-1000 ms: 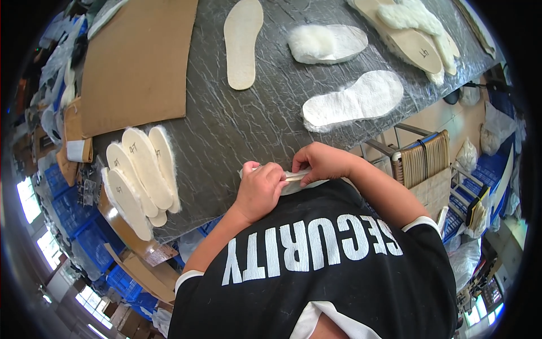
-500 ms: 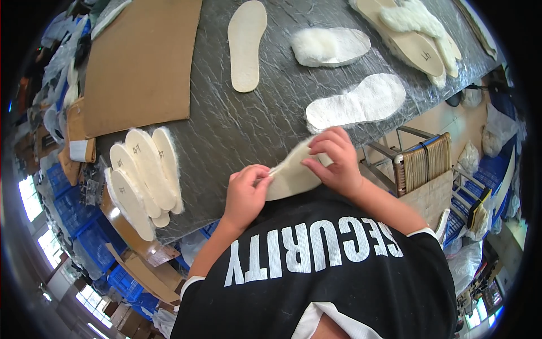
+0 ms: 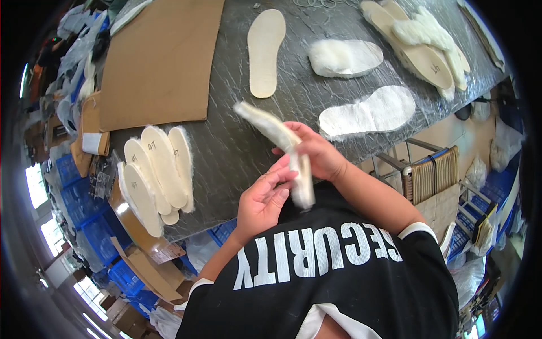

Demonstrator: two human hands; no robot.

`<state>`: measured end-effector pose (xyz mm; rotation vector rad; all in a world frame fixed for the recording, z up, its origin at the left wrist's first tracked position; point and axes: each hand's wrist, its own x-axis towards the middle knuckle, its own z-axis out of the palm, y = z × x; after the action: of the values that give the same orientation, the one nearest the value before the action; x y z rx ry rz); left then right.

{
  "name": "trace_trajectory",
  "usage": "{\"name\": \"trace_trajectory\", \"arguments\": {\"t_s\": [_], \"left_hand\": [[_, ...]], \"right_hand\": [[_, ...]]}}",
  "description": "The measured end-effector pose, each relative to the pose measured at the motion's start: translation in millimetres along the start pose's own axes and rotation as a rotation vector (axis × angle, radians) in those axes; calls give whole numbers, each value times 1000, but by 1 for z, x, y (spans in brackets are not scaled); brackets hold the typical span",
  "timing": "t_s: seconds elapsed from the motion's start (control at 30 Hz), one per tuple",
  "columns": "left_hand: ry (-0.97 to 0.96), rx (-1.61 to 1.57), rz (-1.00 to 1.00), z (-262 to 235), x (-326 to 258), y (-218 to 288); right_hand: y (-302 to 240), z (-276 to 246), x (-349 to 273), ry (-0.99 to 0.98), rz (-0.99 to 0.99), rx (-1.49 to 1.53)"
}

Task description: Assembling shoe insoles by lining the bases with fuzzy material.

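A cream insole (image 3: 270,127) with a fuzzy white edge is held up over the near table edge, turned edge-on and somewhat blurred. My right hand (image 3: 320,151) is closed around its middle from the right. From the left, the fingers of my left hand (image 3: 263,200) press against its lower half, the thumb close to its side. Beyond my hands lie a flat cream insole (image 3: 266,53), a white insole (image 3: 370,112) and another insole with a fluffy tuft (image 3: 344,58) at one end.
Several marked fleece insoles (image 3: 160,169) lie overlapped at the table's left corner. A brown cardboard sheet (image 3: 161,65) covers the far left. More insoles and fleece pieces (image 3: 420,51) are piled at the far right. A woven-seat chair (image 3: 432,174) stands beyond the right edge.
The insole has turned from lying broad and low between my hands to standing edge-on, its far end raised away from me. My hands have come closer together. The view has shifted slightly.
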<state>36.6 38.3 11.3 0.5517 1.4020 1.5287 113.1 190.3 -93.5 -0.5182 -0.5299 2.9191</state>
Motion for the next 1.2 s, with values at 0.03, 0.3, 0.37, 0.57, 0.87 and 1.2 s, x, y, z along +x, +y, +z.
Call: {"name": "trace_trajectory", "arguments": {"t_s": [0.03,0.3,0.37,0.57,0.87,1.2], "left_hand": [[-25,-30,23,-2,0,3],[482,313,164,-40,29,-22],[533,145,97,-41,37,-21],[478,-262,-190,-33,59,-7],[405,-298,-380,-41,55,-15],[267,-272,-348,-13,28,-37]], "right_hand": [[-14,8,-5,-55,93,247],[-22,18,-22,-298,349,1017],[-18,15,-24,-337,367,1013],[-14,11,-36,-448,676,1389],[0,-8,-44,-448,441,1040],[-10,5,-43,-64,210,93]]}}
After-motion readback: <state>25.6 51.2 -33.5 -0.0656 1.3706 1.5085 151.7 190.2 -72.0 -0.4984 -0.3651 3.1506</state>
